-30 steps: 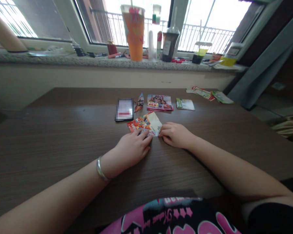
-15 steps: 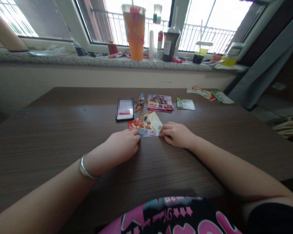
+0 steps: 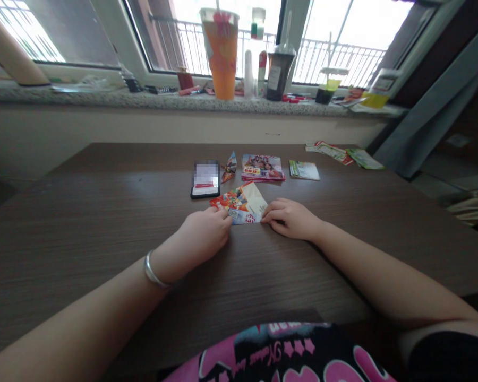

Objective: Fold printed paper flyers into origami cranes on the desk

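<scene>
A colourful printed paper flyer (image 3: 245,204), partly folded with a pale flap, lies on the brown table between my hands. My left hand (image 3: 207,231), a silver bangle on its wrist, is closed on the flyer's near left corner, its fingertips partly hidden. At the near right corner, the fingers of my right hand (image 3: 289,218) pinch the paper's edge. Just beyond the flyer are a phone (image 3: 206,179) with a lit screen, a small folded paper piece (image 3: 230,167) and a stack of flyers (image 3: 263,167).
A small stack of green-and-white papers (image 3: 304,170) lies right of the flyers, and more loose leaflets (image 3: 338,154) are at the table's far right corner. Behind the table, a granite windowsill (image 3: 163,102) holds an orange cup (image 3: 223,58), a dark cup (image 3: 278,74) and several bottles.
My left hand has shifted slightly up and right over the flyer's corner, covering more of its printed code. My right hand stays at the other corner.
</scene>
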The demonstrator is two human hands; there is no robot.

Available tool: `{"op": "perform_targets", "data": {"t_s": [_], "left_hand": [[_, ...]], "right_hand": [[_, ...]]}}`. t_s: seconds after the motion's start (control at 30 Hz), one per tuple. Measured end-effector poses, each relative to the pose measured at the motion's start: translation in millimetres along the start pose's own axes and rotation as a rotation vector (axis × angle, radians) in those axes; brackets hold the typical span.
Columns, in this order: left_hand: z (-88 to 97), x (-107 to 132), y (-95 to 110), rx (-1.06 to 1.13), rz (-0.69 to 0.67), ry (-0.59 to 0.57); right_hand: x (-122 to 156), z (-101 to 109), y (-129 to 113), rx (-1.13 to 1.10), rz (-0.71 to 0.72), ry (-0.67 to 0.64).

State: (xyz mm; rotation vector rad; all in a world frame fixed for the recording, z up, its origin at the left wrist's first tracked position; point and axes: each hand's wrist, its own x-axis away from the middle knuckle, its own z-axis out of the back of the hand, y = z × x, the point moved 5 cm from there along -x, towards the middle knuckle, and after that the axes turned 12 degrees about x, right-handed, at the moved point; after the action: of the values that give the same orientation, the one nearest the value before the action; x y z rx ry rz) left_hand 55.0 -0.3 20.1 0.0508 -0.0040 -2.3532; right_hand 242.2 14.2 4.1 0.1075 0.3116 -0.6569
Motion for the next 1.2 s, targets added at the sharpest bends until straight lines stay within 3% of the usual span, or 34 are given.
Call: {"op": "perform_targets", "data": {"t_s": [0.27, 0.47, 0.67, 0.8, 1.03, 1.2], "left_hand": [[-10.9, 3, 11, -0.057, -0.036, 0.107], [-18.3, 2, 9, 0.037, -0.096, 0.164], [-11.2, -4, 8, 0.196, -0.19, 0.204], [-9.8, -6, 6, 0.217, -0.162, 0.176], [-23.3, -2, 3, 0.216, -0.069, 0.095], [-29.4, -3, 0, 0.227, -0.102, 0.063]], "right_hand": [[0, 4, 5, -0.038, -0.025, 0.135], [3, 13, 10, -0.007, -0.079, 0.264], [2, 14, 8, 0.0, -0.055, 0.259], [0, 12, 3, -0.031, 0.027, 0.218], [1, 2, 3, -0.075, 0.094, 0.116], [1, 1, 1, -0.115, 0.15, 0.098]]}}
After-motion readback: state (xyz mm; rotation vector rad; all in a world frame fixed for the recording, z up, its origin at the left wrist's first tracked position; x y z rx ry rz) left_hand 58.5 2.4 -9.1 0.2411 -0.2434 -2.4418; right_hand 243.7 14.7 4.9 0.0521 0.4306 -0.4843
